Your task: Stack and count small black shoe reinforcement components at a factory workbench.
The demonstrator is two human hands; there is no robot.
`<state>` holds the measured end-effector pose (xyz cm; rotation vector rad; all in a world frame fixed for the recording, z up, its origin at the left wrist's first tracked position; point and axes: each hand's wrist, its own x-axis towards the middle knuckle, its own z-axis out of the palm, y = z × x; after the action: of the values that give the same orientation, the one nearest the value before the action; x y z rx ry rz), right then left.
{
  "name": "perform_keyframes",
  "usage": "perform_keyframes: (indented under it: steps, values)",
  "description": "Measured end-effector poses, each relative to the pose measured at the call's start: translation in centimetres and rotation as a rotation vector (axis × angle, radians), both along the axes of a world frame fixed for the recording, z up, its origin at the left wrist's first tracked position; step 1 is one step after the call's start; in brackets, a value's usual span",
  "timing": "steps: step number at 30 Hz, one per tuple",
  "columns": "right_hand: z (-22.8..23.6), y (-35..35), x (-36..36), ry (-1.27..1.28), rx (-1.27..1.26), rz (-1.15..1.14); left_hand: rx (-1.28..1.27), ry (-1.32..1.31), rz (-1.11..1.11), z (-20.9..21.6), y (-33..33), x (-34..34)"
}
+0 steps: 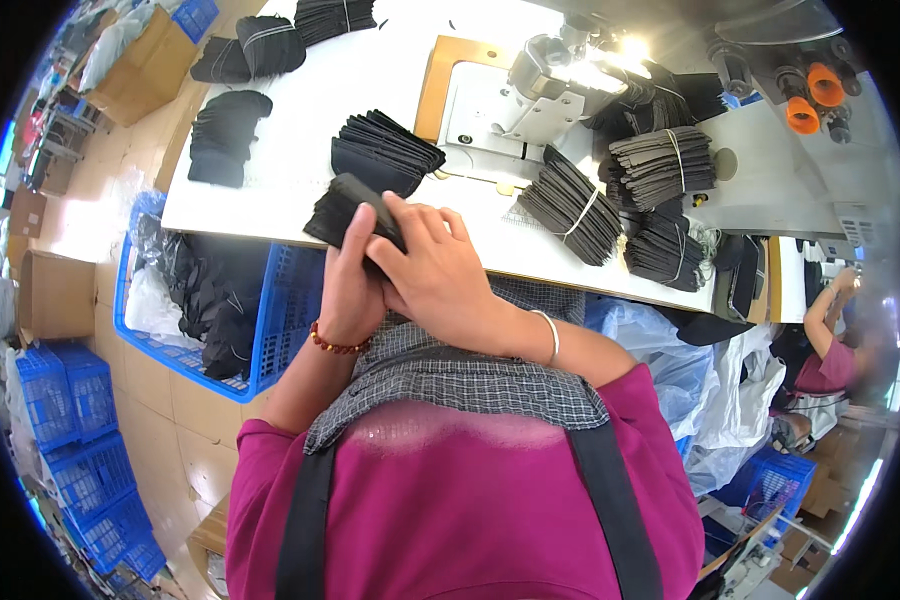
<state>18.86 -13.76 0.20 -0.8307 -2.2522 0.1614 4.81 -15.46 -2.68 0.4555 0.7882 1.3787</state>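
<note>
Both my hands grip a small stack of black fabric pieces (338, 212) above the table's front edge. My left hand (348, 295) wraps its lower side, thumb pointing up. From the right, my right hand (435, 265) closes over the stack's near end; some of its fingers are hidden. Just beyond lies a fanned pile of black fabric pieces (385, 152). A sewing machine (540, 105) with its lamp lit stands farther back to the right. In front of it rests a tied bundle of dark fabric pieces (570, 207).
More tied bundles (662, 162) crowd the right of the white table (295, 125). Another black stack (228, 138) lies at its left. A blue crate (260, 335) with dark cloth and plastic stands below on the left. At far right, a person (828, 365) works nearby.
</note>
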Motion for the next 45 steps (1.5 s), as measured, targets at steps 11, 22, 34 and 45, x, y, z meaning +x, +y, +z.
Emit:
perform_keyframes:
  steps: [11,22,34,45]
  values:
    - [-1.0,7.1,-7.0,0.108,-0.197,0.131,0.603,1.511,0.434,1.7,1.5,-11.1]
    - [0.7,10.2,-3.9,-0.256,-0.058,-0.275,0.778,1.936,-0.176,2.0,5.5,-14.3]
    - [-0.8,12.0,-3.1,-0.188,-0.267,-0.431,0.725,1.737,-0.479,3.9,10.7,-15.7]
    - [2.2,7.5,5.5,0.725,-0.921,-0.024,0.672,2.323,-0.717,5.3,17.4,-6.8]
